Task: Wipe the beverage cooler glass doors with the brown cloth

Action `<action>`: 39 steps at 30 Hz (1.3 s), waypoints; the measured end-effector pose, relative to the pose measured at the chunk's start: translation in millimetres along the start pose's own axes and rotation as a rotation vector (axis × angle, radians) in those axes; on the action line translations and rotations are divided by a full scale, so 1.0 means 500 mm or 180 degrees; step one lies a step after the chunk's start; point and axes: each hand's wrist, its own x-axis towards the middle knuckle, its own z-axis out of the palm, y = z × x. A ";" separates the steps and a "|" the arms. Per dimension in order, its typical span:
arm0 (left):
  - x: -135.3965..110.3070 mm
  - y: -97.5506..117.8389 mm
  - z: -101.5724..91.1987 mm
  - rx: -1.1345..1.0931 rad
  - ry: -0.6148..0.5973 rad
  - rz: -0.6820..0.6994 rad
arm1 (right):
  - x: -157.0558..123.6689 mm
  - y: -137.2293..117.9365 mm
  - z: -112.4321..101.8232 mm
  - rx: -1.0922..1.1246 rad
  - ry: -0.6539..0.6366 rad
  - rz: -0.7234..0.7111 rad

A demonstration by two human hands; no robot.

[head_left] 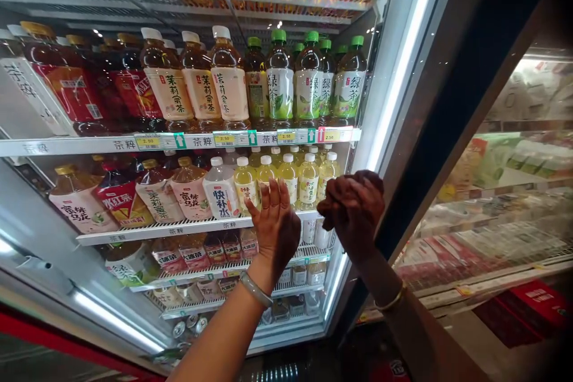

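- Bangles (256, 291) circle both wrists, grey on the left, gold-coloured on the right.
- Left hand (278, 224) is raised palm-height before the lower bottles, its fingers stretched upward and slightly apart, with nothing visible in them.
- Right hand (356, 206) is raised near it, in shadow, its fingers bent inward; whether they grip anything I cannot tell.
- White-capped yellow bottles (308, 182) stand upright in rows behind the hands, on the cooler's second shelf (188, 230); I cannot tell whether anything touches them.
- Green-capped bottles (308, 83) stand on the shelf above.
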 end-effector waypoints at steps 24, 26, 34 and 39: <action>-0.184 -0.036 0.027 0.0179 0.0029 0.0332 | -0.220 -0.027 0.032 -0.0039 0.0191 -0.0003; -0.203 -0.041 0.042 0.0159 0.0112 0.0456 | -0.270 -0.048 0.046 -0.0022 0.0280 0.0035; -0.225 -0.081 0.082 0.0017 0.0592 0.1134 | -0.236 -0.025 0.053 -0.0232 0.0456 -0.0604; -0.251 -0.083 0.095 -0.0113 0.0671 0.1163 | -0.305 -0.044 0.062 -0.0226 0.0561 -0.0637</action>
